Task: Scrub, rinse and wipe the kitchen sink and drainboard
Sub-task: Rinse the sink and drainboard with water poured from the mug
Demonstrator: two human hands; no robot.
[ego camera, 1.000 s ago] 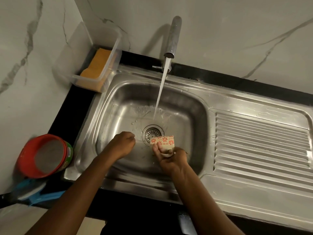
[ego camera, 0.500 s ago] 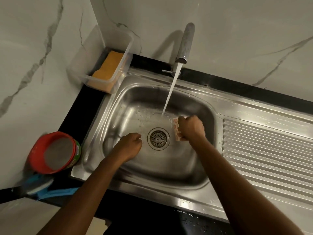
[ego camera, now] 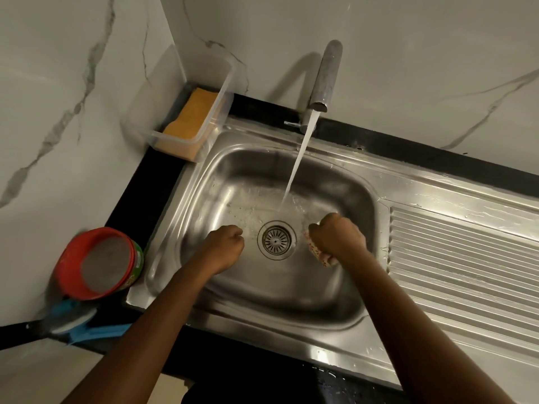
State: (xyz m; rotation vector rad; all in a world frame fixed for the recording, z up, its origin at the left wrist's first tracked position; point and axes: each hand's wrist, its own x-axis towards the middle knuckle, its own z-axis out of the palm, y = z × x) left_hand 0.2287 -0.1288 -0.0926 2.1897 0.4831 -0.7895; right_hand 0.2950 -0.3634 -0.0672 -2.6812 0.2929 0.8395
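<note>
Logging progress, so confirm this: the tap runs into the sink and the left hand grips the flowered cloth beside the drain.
Wrong hand: the head view shows the right hand gripping the flowered cloth beside the drain, while the tap runs into the sink.

Both arms bare, reaching fwd from the bottom edge and angling slightly inward. L hand (ego camera: pixel 226 244) is a closed fist, knuckles fwd, nothing visible in it. R hand (ego camera: pixel 338 237) is also fisted, back up, fingers curled round a cloth (ego camera: pixel 316 253) that pokes out on its inner side. Hands apart, approx. level.
</note>
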